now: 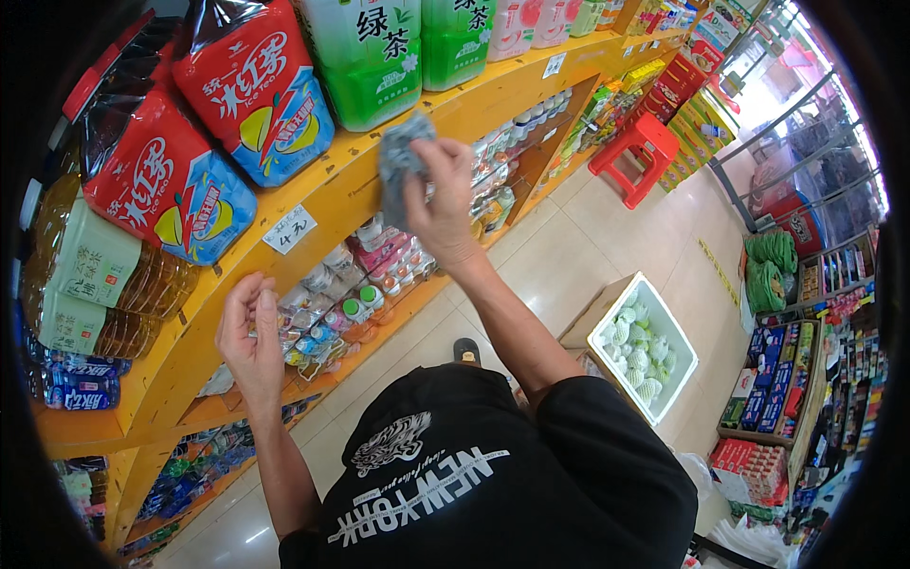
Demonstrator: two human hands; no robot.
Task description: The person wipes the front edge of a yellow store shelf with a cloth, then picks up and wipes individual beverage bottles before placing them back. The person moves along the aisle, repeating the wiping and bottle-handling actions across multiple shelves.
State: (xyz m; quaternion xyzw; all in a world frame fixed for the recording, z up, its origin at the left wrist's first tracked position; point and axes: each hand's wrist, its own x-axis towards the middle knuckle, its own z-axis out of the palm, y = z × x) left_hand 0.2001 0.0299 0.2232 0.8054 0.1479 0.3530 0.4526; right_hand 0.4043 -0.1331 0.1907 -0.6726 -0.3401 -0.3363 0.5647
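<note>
A crumpled grey-blue cloth (399, 171) is pinched in my right hand (444, 194), against the front edge of the yellow wooden shelf (334, 201). Just above it on the shelf stands a large green-labelled drink bottle (365, 71). My left hand (252, 327) hangs just in front of the same edge with its fingers loosely curled in, and no object shows in it. Between the hands, a white price tag (289, 229) is fixed to the shelf front. Behind the tag stand big red-and-blue drink bottles (256, 90).
Lower shelves hold many small bottles (370, 294). On the tiled floor to my right sits a white foam box (675, 379) of wrapped round green fruit. A red plastic stool (637, 156) stands farther along the aisle. Stacked goods (768, 379) line the right side.
</note>
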